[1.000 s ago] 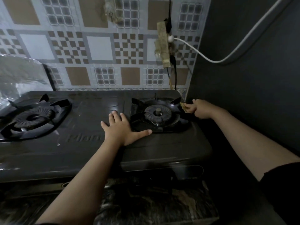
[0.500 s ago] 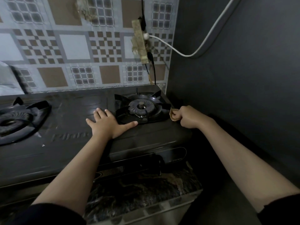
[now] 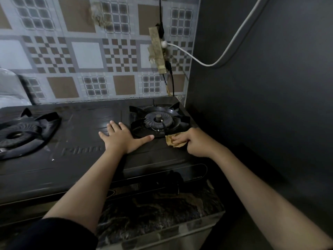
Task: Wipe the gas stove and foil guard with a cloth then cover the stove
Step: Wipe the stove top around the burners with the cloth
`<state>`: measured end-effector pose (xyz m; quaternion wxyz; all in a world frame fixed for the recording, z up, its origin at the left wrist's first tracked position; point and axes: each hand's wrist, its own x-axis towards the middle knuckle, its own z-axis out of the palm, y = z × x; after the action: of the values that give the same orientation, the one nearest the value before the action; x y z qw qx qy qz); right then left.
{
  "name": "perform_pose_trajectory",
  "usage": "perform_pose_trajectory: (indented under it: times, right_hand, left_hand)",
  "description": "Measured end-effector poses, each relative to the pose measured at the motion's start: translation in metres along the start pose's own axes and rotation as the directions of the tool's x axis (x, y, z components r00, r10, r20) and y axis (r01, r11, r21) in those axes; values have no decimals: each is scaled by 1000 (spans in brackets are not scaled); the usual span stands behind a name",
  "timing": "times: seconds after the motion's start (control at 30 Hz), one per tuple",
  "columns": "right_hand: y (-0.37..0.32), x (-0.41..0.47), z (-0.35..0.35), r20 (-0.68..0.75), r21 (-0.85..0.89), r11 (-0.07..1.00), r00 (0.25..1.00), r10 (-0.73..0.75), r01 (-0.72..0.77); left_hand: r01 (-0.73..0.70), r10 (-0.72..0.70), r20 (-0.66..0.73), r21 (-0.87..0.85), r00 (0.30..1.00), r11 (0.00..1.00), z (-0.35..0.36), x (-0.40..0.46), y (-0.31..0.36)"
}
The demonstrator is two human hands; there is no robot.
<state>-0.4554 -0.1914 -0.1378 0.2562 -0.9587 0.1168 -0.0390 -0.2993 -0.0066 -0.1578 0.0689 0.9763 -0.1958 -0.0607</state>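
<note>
A black two-burner gas stove (image 3: 77,156) fills the counter. My left hand (image 3: 122,137) lies flat, fingers spread, on the stove top between the burners, thumb toward the right burner (image 3: 158,120). My right hand (image 3: 193,141) grips a small tan cloth (image 3: 171,140) and holds it against the stove top at the front right corner of that burner. The left burner (image 3: 19,131) shows at the left edge. A shiny foil guard (image 3: 10,89) stands at the far left behind the stove, mostly cut off.
A patterned tiled wall (image 3: 86,56) rises behind the stove. A taped power strip (image 3: 158,49) with a white cable (image 3: 225,56) hangs above the right burner. A dark wall (image 3: 261,105) stands close on the right. The marble counter edge (image 3: 162,210) lies in front.
My right hand has drawn the cloth from the burner's far right side round to its front right corner. The left hand stays flat on the stove. The view has shifted right.
</note>
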Motion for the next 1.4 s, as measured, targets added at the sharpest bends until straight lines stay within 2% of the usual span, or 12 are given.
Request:
perform_pose_trajectory:
  times: [0.07,0.27,0.33,0.4,0.57,0.73,0.8,0.87,0.97,1.17,1.23,1.4]
  right_hand:
    - [3,6,-20,-26,92,996,1000,8,-6]
    - [-6,52,-75,-244,347,937,969,42,47]
    - [-10,82,-84,-313,361,930,949,48,72]
    - [-16,114,-89,-322,322,943,946,31,78]
    - [-32,181,-69,-223,152,984,973,-62,97]
    - [-60,229,-39,-71,-3,973,970,-232,232]
    - [-66,247,-25,62,-59,948,949,-309,313]
    - [-61,266,-16,231,-150,920,917,-325,363]
    - [-34,292,-23,334,-198,916,902,-272,350]
    - [54,323,-64,324,-265,945,940,-101,193]
    - [78,321,-70,287,-199,966,953,-102,163]
    - [85,306,-60,159,-4,996,983,-86,88]
  left_hand:
    - [-1,1,-2,1,1000,1000,-1,0,0]
    - [-1,1,5,-2,1000,1000,-1,1,0]
    - [2,-2,0,-5,1000,1000,0,2,-1]
    - [15,-15,-2,-4,1000,1000,0,3,-1]
    - [29,-29,-1,14,1000,999,2,7,0]
    - [57,-57,10,-4,998,998,1,5,1]
    - [75,-75,-4,-11,997,997,2,6,1]
    - [90,-90,-4,-19,996,996,2,5,1]
    - [93,-93,-4,-34,996,995,2,5,2]
    - [106,-107,-19,-35,994,994,4,6,1]
    - [104,-105,-22,-27,994,994,4,7,2]
    - [101,-103,-46,-50,994,994,6,5,0]
